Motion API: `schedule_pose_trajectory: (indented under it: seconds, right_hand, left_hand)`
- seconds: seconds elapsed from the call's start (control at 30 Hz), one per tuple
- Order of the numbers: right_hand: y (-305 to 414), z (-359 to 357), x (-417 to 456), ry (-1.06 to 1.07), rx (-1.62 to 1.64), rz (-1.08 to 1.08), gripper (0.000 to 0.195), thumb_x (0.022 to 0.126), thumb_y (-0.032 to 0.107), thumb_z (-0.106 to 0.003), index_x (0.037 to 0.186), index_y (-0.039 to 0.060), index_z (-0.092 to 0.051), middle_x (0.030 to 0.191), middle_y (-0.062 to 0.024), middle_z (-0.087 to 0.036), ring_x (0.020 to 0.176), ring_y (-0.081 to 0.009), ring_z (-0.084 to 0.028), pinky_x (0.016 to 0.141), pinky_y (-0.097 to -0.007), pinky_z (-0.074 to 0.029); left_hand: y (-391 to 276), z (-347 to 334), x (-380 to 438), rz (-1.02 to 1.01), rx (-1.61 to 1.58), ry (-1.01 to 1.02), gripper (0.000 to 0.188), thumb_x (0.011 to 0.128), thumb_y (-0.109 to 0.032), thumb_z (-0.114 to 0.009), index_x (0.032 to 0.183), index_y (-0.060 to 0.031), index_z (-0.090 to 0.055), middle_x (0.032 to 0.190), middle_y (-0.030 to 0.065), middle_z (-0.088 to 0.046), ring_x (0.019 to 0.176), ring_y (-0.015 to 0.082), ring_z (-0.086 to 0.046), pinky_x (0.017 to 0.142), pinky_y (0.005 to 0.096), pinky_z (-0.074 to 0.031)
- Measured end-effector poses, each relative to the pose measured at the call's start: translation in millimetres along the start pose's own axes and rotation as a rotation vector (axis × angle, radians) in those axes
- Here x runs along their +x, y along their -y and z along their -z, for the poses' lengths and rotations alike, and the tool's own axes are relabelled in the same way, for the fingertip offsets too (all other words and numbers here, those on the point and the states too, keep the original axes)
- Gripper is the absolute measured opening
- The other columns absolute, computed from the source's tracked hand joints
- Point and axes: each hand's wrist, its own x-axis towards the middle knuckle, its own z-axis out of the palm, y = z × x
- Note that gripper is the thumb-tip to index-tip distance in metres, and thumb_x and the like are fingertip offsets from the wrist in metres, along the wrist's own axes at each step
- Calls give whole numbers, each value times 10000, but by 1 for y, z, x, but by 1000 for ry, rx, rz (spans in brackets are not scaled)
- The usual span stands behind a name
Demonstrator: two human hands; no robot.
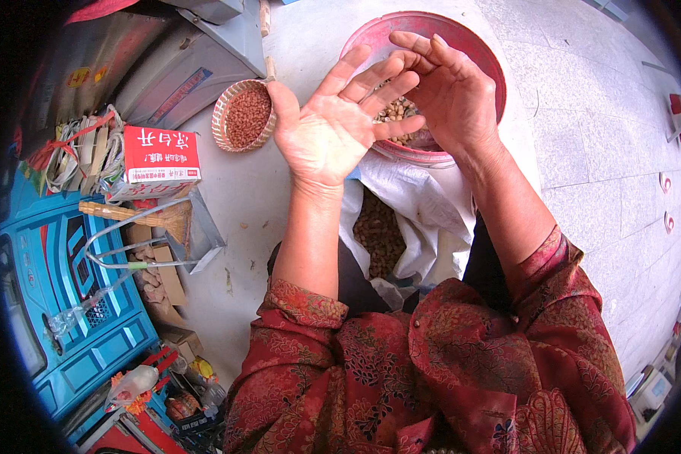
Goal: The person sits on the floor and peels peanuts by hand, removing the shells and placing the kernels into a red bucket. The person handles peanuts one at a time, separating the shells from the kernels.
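Observation:
My left hand (pixel 332 122) is raised palm up with its fingers spread and nothing in it. Close at its right, my right hand (pixel 448 93) is lifted with fingers loosely bent and apart, also holding nothing. Both are over or in front of a red plastic basin (pixel 491 74), which contains what look like peanut shells (pixel 400 110). Below the hands, a white woven sack (pixel 425 198) lies open between my knees, with brown unshelled nuts, apparently peanuts (pixel 377 232), inside. A woven basket (pixel 219 118) of reddish shelled kernels (pixel 249 118) stands on the floor to the left.
At the left are a red and white carton (pixel 162 150), a small straw broom (pixel 130 213), a metal dustpan (pixel 204 238) and a large blue plastic panel (pixel 91 295). A grey metal appliance or cabinet (pixel 164 74) stands at the upper left. Grey tiles (pixel 590 142) cover the floor at right.

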Motion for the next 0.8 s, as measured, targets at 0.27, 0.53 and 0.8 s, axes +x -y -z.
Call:
schedule_pose_trajectory:
  seconds: [0.27,0.53,0.8]
  right_hand:
    - [0,-4,0,-16,87,29,430,918,343,-430,1130,-14,-543,1075,-153,-624,1052,-233,-556,968,-374,-367]
    - [1,-7,-2,57,73,-5,537,920,422,-385,1227,1,-516,1183,-169,-577,1110,-259,-532,1011,-383,-352]
    - [-2,-5,-1,54,119,-71,549,915,429,-404,1233,-6,-512,1199,-173,-568,1111,-262,-531,1005,-380,-357]
  left_hand:
    - [4,3,0,25,41,-19,981,789,-714,-423,1410,21,-230,1415,264,-307,1328,459,-232,980,697,-221]
    - [9,6,0,55,2,14,979,792,-722,-406,1401,29,-254,1417,260,-306,1330,454,-232,970,698,-240]
    - [8,5,0,41,38,29,984,800,-720,-395,1400,44,-243,1425,248,-300,1338,436,-227,976,682,-258]
